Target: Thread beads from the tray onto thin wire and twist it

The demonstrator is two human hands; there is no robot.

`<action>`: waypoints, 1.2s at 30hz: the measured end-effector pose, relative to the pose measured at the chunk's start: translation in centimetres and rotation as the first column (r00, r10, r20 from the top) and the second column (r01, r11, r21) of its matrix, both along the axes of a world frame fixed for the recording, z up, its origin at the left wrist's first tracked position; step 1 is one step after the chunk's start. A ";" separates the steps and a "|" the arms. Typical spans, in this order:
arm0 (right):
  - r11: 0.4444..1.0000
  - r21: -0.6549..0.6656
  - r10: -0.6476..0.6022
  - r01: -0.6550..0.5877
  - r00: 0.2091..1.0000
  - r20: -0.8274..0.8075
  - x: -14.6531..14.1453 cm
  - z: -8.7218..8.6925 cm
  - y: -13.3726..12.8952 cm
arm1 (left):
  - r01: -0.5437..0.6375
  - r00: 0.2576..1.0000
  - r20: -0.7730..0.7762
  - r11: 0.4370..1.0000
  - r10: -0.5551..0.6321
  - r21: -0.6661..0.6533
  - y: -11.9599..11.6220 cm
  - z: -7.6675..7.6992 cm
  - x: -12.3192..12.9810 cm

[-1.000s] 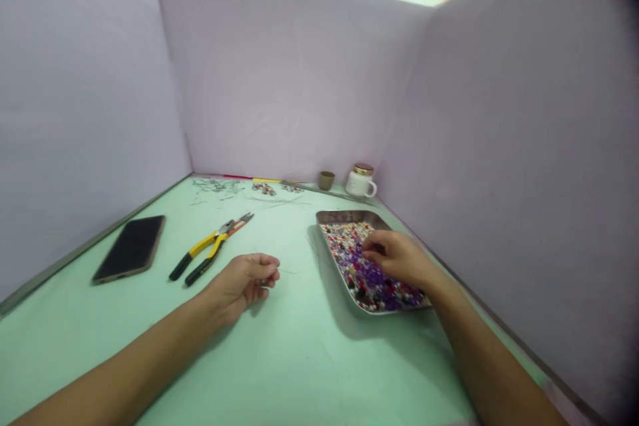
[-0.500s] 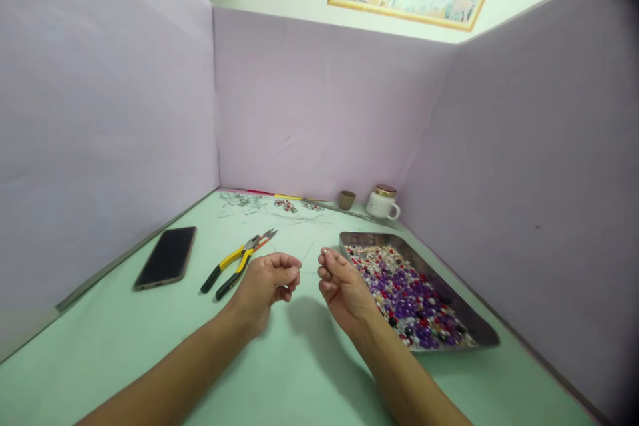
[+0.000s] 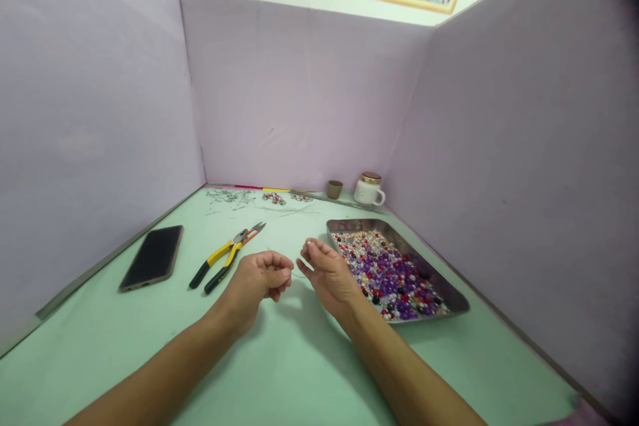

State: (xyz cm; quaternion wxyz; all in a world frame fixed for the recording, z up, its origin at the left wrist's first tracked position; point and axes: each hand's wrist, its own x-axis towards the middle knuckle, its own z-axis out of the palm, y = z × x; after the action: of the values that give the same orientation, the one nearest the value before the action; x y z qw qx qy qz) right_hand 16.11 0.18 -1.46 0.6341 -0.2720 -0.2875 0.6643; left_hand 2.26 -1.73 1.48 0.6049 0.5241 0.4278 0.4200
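Note:
Over the middle of the table, my left hand (image 3: 262,279) is closed in a pinch. A thin wire (image 3: 300,275) shows faintly at its fingertips. Just to the right, my right hand (image 3: 329,276) pinches a small pale bead (image 3: 309,244) between thumb and fingertip, the two hands a short gap apart. Right of that hand lies a metal tray (image 3: 424,263) of mixed purple, red, black, white and gold beads (image 3: 389,273). Yellow-and-black pliers (image 3: 224,256) rest left of my left hand, beside a pointed orange-handled tool (image 3: 257,231).
A phone (image 3: 153,256) lies at the left. Along the back are scattered wire pieces (image 3: 229,196), beaded pieces (image 3: 274,198), a small brown cup (image 3: 334,190) and a white lidded mug (image 3: 367,192). Lilac panels (image 3: 304,93) stand on three sides of the green table (image 3: 249,379).
My right hand has come closer to my left, and its lower fingers have shifted. The whole view has turned slightly, so everything sits further left.

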 end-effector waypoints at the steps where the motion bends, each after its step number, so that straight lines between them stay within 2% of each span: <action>1: 1.000 0.004 0.004 -0.004 1.000 -0.003 0.0 0.0 0.0 | 0.003 1.000 0.001 1.000 -0.003 -0.005 0.0 0.0 0.0; 22: 1.000 0.026 0.004 -0.005 0.999 0.033 0.2 0.1 0.0 | 0.001 1.000 -0.014 1.000 -0.001 0.010 0.2 -0.1 -0.1; 29: 0.996 0.072 -0.063 0.056 0.993 0.097 0.5 0.0 0.4 | 0.002 1.000 -0.006 1.000 -0.002 -0.004 0.2 -0.1 -0.2; 36: 0.995 0.085 -0.053 0.043 0.990 0.127 0.6 0.0 0.3 | -0.004 1.000 -0.004 1.000 0.004 -0.001 0.3 -0.2 -0.2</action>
State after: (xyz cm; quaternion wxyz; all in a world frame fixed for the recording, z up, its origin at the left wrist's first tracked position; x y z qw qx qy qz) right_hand 16.68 0.47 -1.45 0.6407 -0.2950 -0.3483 0.6174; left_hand 2.08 -1.44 1.31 0.6033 0.5238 0.4305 0.4198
